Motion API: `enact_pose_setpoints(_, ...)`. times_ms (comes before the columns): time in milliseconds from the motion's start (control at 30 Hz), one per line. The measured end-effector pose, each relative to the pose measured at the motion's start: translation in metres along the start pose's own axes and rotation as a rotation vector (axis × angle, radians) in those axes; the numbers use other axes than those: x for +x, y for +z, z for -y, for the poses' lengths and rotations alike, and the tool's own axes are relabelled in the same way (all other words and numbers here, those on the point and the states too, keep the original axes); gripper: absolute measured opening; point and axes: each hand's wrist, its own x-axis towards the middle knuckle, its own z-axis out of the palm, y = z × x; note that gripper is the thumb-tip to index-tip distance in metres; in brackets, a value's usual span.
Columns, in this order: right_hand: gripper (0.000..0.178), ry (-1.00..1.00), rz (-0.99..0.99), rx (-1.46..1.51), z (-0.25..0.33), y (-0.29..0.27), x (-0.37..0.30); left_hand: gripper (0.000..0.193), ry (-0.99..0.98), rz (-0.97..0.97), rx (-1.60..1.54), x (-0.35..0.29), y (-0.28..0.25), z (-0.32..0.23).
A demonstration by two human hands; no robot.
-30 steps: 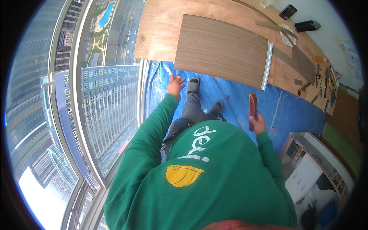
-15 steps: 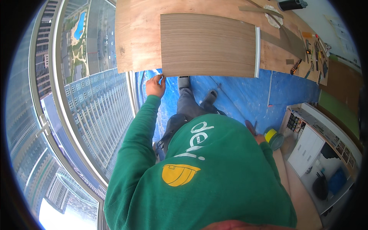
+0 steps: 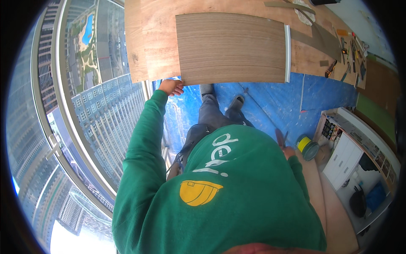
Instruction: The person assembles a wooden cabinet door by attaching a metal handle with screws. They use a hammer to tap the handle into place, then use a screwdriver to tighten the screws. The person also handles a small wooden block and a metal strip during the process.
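Note:
A brown wood-grain panel (image 3: 231, 48) lies on the plywood worktop (image 3: 158, 51), its near edge sticking out over the floor. At the panel's near left corner is my left hand (image 3: 171, 87), its fingers curled and its fingertips against the corner. Part of that grip is hidden. Low at my right side, my right hand (image 3: 289, 152) is partly covered by my green sweatshirt. It is closed around a tool (image 3: 280, 138) with two narrow prongs, one reddish-brown and one grey; its kind is unclear. A pale strip (image 3: 288, 53) runs along the panel's right edge.
Cutters and other hand tools (image 3: 349, 55) lie at the worktop's right end, near loose wood-grain offcuts (image 3: 315, 42). Blue sheeting (image 3: 262, 99) covers the floor. A yellow-and-green round container (image 3: 307, 147) stands by a white cabinet (image 3: 342, 161). A tall window (image 3: 91, 97) is on the left.
My left hand has shifted slightly left and turned, so its fingers now point right toward the panel's corner. The view has shifted a little. My right hand keeps its tool.

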Motion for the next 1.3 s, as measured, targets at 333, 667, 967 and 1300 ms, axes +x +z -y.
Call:
enact_pose_setpoints(333,0.057,0.051,0.022,0.123,0.053,-0.021,-0.028,0.019,0.182,-0.121,-0.249,0.018,0.005,0.042)
enact_pose_setpoints(667,0.055,0.102,0.015,0.130,0.050,-0.020,-0.018,0.095,0.924,-0.532,1.323,-0.032,0.001,-0.004)
enact_pose_setpoints(967,0.053,0.085,-0.040,0.115,0.070,-0.034,-0.032,0.082,1.038,-0.478,1.391,-0.005,-0.005,0.012)
enact_pose_setpoints(1300,0.052,0.101,-0.017,0.130,0.084,-0.041,-0.032,0.082,1.045,-0.507,1.314,-0.011,0.002,0.008)
